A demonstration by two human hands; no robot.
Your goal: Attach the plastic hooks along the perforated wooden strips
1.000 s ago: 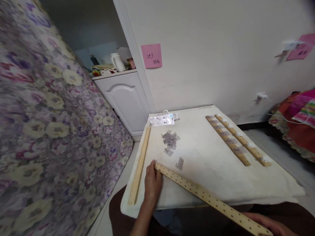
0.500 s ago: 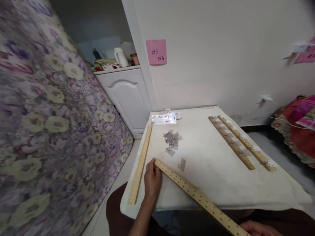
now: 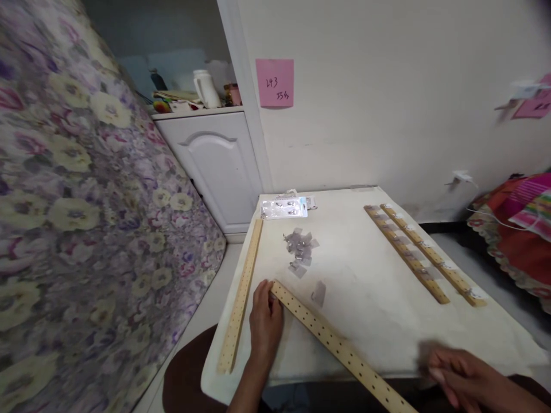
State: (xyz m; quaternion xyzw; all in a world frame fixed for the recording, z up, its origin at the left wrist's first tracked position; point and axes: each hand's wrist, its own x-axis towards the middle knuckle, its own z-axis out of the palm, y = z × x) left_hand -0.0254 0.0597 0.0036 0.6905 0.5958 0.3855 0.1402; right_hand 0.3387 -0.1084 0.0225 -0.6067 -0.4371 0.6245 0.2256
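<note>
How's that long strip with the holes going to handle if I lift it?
The strip seems stiff, since it runs straight past the table's edge without visible sag. It's probably light for its length, being narrow and full of holes. It may swing or dip, because the left hand holds it right at one end.

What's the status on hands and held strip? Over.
Left hand: gripping far end of perforated strip. Right hand: curled, off strip. Translucent tab: on table beside strip.
</note>
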